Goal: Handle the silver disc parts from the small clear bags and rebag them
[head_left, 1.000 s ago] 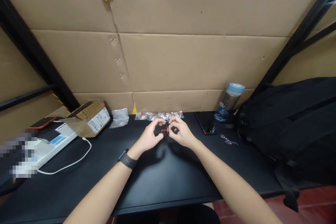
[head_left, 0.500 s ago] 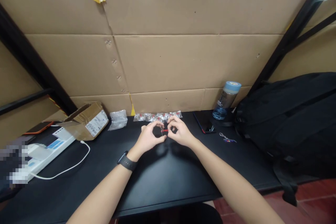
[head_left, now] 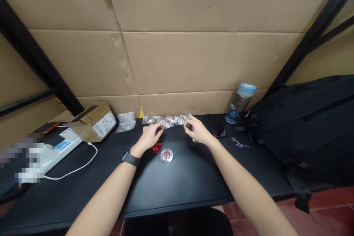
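Observation:
My left hand [head_left: 150,136] hovers over the table, thumb and fingers apart, with nothing visible in it. By its palm lies a bundle of red cord [head_left: 157,148]. A round clear disc [head_left: 166,155] with a red mark rests flat on the table nearer to me. My right hand [head_left: 197,131] is loosely curled at the right end of a row of clear packets [head_left: 166,120], a gap showing between thumb and fingers. Under that hand, a small pale edge [head_left: 195,141] peeks out, mostly hidden. The packets hold several round pieces with red marks.
On the left are an open cardboard box [head_left: 101,125], a clear plastic bag [head_left: 126,121] and a white power strip [head_left: 62,153] with a cable. To the right stand a bottle [head_left: 240,103], a phone [head_left: 217,127], a keychain [head_left: 240,143] and a black backpack [head_left: 306,129]. Cardboard [head_left: 177,62] walls the back.
My hands have moved apart from their meeting point, where a red cord showed between them. The red cord and clear disc now lie on the table in view. The camera view has shifted slightly.

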`<state>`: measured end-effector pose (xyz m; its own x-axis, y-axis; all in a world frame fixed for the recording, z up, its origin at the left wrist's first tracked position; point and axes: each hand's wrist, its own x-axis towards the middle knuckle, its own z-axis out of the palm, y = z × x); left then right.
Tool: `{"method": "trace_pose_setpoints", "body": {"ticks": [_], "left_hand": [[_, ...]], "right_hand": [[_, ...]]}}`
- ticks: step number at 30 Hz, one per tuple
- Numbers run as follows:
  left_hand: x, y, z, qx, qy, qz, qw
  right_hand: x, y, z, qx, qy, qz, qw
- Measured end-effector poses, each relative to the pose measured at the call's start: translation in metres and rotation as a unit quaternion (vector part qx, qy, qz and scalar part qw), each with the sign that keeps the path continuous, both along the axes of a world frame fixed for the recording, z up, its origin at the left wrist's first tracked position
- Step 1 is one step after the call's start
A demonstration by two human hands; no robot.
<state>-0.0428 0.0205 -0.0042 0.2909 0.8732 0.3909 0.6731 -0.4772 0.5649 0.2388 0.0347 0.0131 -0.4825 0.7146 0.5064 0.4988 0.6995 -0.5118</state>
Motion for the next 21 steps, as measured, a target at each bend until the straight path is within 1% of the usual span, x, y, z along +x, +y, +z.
{"method": "trace_pose_setpoints", "body": {"ticks": [2, 5, 7, 9, 12, 14, 17, 21], "left_hand": [[-0.008, 0.000, 0.006, 0.004, 0.042, -0.014, 0.999], [-0.021, -0.002, 0.013, -0.048, 0.121, -0.065, 0.989], [-0.025, -0.002, 0.011, -0.078, 0.160, -0.087, 0.980], [-0.024, -0.003, 0.005, -0.093, 0.169, -0.091, 0.977], [-0.018, -0.003, -0.003, -0.100, 0.164, -0.087, 0.977], [-0.014, -0.004, -0.003, -0.094, 0.167, -0.087, 0.978], [-0.011, -0.006, 0.003, -0.071, 0.164, -0.077, 0.981], [-0.007, -0.010, 0.015, -0.030, 0.128, -0.064, 0.989]], "right_hand": [[0.011, 0.002, 0.001, -0.029, -0.062, 0.004, 0.998], [0.030, 0.006, 0.002, -0.092, -0.161, 0.005, 0.983], [0.041, 0.008, 0.000, -0.131, -0.208, -0.013, 0.969], [0.046, 0.011, -0.002, -0.158, -0.237, -0.036, 0.958], [0.045, 0.013, -0.006, -0.166, -0.254, -0.051, 0.951], [0.043, 0.012, -0.006, -0.161, -0.260, -0.056, 0.950], [0.040, 0.009, -0.003, -0.157, -0.260, -0.064, 0.950], [0.039, 0.006, 0.003, -0.146, -0.238, -0.057, 0.959]]}}
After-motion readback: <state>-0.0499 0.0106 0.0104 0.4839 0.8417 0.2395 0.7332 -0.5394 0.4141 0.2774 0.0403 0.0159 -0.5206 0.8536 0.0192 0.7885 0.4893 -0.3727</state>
